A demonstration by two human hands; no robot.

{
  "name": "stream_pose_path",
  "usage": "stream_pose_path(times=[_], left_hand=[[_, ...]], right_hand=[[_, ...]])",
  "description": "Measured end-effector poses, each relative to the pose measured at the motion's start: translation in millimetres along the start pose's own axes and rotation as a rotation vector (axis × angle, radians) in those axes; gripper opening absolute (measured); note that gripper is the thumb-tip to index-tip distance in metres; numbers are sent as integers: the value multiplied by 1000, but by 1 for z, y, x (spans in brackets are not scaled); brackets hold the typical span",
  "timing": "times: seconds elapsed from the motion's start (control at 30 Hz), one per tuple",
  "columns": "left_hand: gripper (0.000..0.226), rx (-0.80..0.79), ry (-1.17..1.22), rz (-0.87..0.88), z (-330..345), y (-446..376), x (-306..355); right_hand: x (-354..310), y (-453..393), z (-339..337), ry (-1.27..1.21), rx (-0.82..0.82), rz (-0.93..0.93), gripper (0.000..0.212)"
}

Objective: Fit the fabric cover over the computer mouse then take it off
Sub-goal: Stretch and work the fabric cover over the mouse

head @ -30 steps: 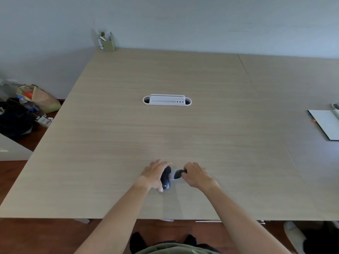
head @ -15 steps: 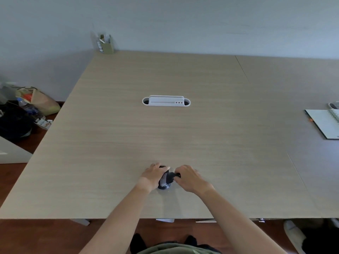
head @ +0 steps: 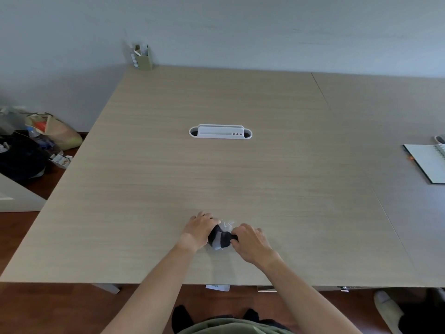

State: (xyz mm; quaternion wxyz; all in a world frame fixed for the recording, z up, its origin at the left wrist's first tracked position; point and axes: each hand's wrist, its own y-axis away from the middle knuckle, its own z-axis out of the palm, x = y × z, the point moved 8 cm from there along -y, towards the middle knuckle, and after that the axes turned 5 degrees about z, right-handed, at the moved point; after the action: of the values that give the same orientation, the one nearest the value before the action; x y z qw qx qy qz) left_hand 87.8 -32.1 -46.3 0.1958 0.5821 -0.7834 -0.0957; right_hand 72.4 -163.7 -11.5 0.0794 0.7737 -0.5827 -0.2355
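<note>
Wood table (head: 240, 179) w/ mouse (head: 220, 238), notebook (head: 428, 162), pen holder (head: 144, 57).

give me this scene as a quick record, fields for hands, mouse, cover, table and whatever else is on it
left hand: closed on the left end of the mouse
right hand: pinching the dark cover at the mouse's right end
mouse: on the table near the front edge, between both hands, mostly hidden
cover: dark fabric, bunched over part of the mouse; how far on, cannot tell
table: light wood
cable tray: white, centre of table
pen holder: far left corner
notebook: right edge, open
</note>
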Motion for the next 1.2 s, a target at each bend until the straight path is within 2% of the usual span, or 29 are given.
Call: stream_pose_path(times=[0.17,0.3,0.4,0.5,0.6,0.7,0.8,0.87,0.93,1.03,1.2], left_hand=[[62,-27,58,-67,2,-2,-5],[51,-22,76,-110,2,-3,-7],[48,-3,99,-149,0,-1,-10],[48,25,118,-166,1,3,-11],[40,34,101,-161,4,3,-12],[36,11,99,-158,2,1,-12],[38,-3,82,-155,1,1,-11],[38,-2,62,-156,2,1,-11],[38,2,48,-158,3,0,-12],[42,-13,43,-153,2,-1,-13],[45,-34,30,-157,2,-2,-14]], right_hand=[[5,-4,-18,-10,55,40,11],[-5,-6,-12,-47,-26,-30,13],[10,-8,-16,44,16,62,12],[24,-11,-23,8,82,134,10],[7,-12,-17,-93,56,14,15],[-4,-10,-11,-53,50,-38,21],[11,-14,-19,35,110,68,17],[19,-15,-25,-5,142,143,14],[13,-16,-27,-96,142,139,13],[-5,-18,-14,-157,33,53,13],[26,-18,-29,-83,113,220,8]])
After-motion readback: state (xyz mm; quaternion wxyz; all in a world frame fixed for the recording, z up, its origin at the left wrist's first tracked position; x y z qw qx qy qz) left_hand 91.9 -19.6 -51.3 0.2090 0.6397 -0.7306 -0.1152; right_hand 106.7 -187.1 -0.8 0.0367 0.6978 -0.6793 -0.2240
